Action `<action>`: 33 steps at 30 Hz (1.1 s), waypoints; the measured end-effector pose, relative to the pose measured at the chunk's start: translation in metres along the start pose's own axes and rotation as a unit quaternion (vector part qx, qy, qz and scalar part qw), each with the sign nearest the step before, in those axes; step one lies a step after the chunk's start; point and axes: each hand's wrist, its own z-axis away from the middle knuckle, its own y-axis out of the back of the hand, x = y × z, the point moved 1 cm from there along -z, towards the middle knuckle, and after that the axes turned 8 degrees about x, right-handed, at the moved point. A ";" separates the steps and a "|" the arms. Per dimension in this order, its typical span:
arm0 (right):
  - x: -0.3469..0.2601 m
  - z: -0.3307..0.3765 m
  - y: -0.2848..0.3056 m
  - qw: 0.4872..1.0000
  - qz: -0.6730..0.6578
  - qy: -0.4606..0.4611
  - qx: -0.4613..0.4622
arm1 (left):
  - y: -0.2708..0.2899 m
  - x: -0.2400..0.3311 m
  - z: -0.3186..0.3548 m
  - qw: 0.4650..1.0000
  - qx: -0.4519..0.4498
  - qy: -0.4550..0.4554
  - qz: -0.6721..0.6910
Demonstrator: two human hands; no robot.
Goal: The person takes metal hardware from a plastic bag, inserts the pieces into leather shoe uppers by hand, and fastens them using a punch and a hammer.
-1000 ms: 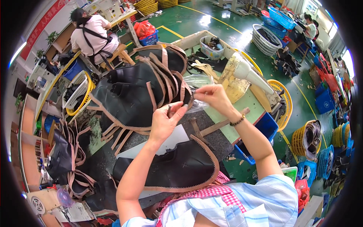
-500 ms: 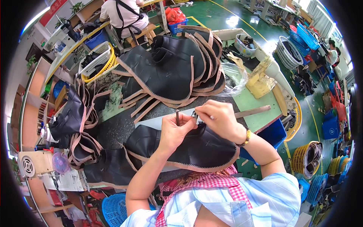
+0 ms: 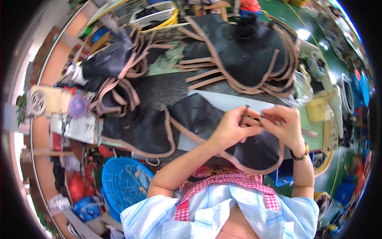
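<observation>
Over a black leather piece with a pinkish zigzag edge, my two hands meet, fingertips close together. My left hand is closed on a thin dark stick-like tool, which stands up from between its fingers. Its thumb and forefinger reach toward the right hand. My right hand is pinched, and what lies between its fingertips is too small and blurred to name. A pale board shows beneath the leather piece. A second black leather piece lies to the left, edge to edge with the first.
A stack of similar black pieces lies at the back of the table, and more hang at the left. A yellow block stands at the right. A blue basket is at the lower left, a small purple fan above it.
The view has swung left, so the table and my hands appear farther right. Both hands stay together above the same leather piece, the stick-like tool still in the left one.
</observation>
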 end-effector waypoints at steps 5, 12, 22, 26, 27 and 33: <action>-0.013 0.011 0.007 0.996 0.013 0.078 -0.048 | 0.005 -0.005 0.003 0.998 -0.066 -0.024 0.000; -0.044 0.015 0.011 0.969 0.121 0.208 -0.063 | 0.006 0.001 0.015 0.996 -0.086 -0.027 -0.009; -0.042 -0.024 -0.004 0.967 -0.039 0.195 -0.160 | 0.034 0.014 0.025 0.998 -0.036 -0.048 0.036; -0.033 0.012 -0.013 0.985 -0.162 -0.038 -0.046 | 0.044 -0.003 0.026 0.986 -0.042 -0.040 0.157; -0.033 0.019 -0.016 0.986 -0.160 -0.010 -0.039 | 0.043 -0.006 0.027 0.976 -0.044 -0.050 0.206; -0.030 0.031 -0.019 0.983 -0.130 0.126 0.001 | 0.037 -0.015 0.027 0.972 -0.025 -0.208 0.108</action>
